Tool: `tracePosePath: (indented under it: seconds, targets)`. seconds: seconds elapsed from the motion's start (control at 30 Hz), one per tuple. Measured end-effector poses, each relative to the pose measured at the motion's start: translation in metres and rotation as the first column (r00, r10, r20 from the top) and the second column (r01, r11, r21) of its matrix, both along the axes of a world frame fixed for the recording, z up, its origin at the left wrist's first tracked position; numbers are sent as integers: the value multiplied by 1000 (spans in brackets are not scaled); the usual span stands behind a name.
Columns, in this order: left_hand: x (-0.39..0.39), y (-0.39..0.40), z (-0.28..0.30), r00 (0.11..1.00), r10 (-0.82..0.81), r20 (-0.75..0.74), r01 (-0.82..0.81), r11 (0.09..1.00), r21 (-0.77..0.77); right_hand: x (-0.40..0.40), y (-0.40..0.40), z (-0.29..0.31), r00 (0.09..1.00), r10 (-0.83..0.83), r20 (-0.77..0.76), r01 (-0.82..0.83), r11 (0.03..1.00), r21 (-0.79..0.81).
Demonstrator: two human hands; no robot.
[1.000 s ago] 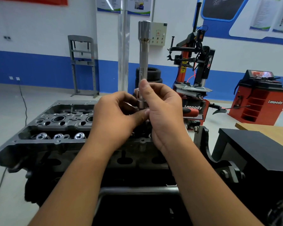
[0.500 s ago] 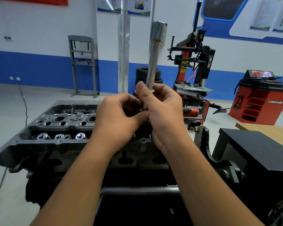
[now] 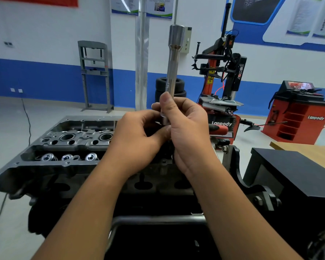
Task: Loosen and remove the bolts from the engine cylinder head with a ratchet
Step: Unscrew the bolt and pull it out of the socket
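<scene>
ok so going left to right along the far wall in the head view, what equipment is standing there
grey press frame → silver pillar → stacked tyres → red and black tyre changer → red Lanpody wheel balancer

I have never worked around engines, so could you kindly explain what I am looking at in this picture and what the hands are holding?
The picture comes from a camera worn on a person's head, looking forward and down, so the two bare arms are the wearer's own. Below them sits an engine cylinder head, a grey metal casting with round openings and valve springs showing. The right hand grips a long metal socket extension, standing almost upright with its wider end on top. The left hand pinches something at its lower end, hidden by the fingers. Behind stand a tyre-changing machine and a red wheel balancer.
</scene>
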State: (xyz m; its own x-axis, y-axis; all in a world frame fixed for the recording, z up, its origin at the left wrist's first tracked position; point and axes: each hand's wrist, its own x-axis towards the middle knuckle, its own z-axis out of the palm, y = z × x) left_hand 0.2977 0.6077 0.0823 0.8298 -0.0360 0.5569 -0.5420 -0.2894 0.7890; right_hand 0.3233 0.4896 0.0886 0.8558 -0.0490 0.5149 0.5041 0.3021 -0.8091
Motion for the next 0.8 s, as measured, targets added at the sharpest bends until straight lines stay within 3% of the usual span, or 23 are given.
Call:
tracePosePath:
  seconds: [0.1,0.33,0.5,0.73,0.8]
  targets:
    - [0,1,1,997,-68,-25,68,997,21,0,-1,0,1000,30,3,-30,999,-23]
    - [0,-2,-2,989,133,57,-134,991,11,-3,1,-1,1000,16,-1,-16,999,31]
    - [-3,0,1,999,-37,18,37,999,8,-2,-2,0,1000,27,7,-27,1000,-2]
    - [0,-2,-1,988,142,55,-140,989,-37,-3,0,0,1000,24,12,-24,1000,8]
    - [0,0,0,991,125,52,-123,992,-38,-2,0,-1,1000,7,24,-7,1000,4]
